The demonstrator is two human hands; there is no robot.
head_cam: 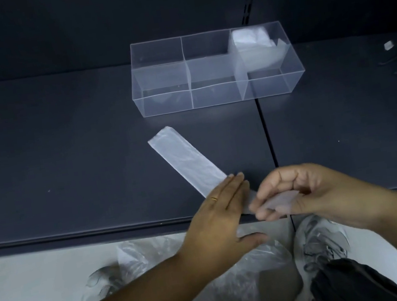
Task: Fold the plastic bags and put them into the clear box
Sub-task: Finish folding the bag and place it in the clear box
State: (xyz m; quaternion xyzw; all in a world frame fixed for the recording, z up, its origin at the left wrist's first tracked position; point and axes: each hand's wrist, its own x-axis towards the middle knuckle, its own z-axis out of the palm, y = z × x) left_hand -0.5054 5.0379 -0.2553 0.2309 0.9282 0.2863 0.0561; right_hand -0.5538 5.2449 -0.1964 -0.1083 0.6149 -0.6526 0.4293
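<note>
Hands folding a long translucent plastic bag strip (186, 162) at the near edge of the dark grey desk (63, 158).
Below, crumpled clear plastic bags (214, 291) are lying on the pale floor (31, 281). The left hand (218, 215) is pressing flat, fingers straight, on the strip; the right hand (310, 190), fingers curled, is pinching its near end just beside. The strip is lying flat on the desk, slanting away leftward. Farther back, the clear divided plastic box (166, 103) is holding white folded bags (250, 38) in its far right compartment.
</note>
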